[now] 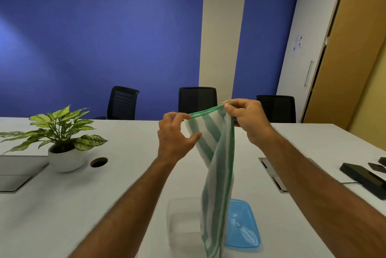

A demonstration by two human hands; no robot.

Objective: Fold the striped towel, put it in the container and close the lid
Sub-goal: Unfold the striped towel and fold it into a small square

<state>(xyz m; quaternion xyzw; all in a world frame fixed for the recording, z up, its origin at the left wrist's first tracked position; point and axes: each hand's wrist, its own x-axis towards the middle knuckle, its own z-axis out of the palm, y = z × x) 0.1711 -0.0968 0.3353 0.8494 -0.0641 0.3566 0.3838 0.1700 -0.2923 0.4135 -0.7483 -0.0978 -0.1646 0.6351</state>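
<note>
The green-and-white striped towel [217,165] hangs in the air above the table, twisted and drooping down past the bottom of the view. My right hand [248,119] pinches its top right corner. My left hand [177,132] grips the top edge on the left, thumb and fingers on the cloth. Below the towel, a clear plastic container [181,222] stands open on the white table [104,195], partly hidden by the hanging cloth. Its blue lid [244,224] lies flat on the table right beside it.
A potted plant [62,142] in a white bowl stands at the left, next to a round cable hole [98,162]. Black devices [363,178] lie at the right edge. Three black chairs [197,100] line the far side of the table.
</note>
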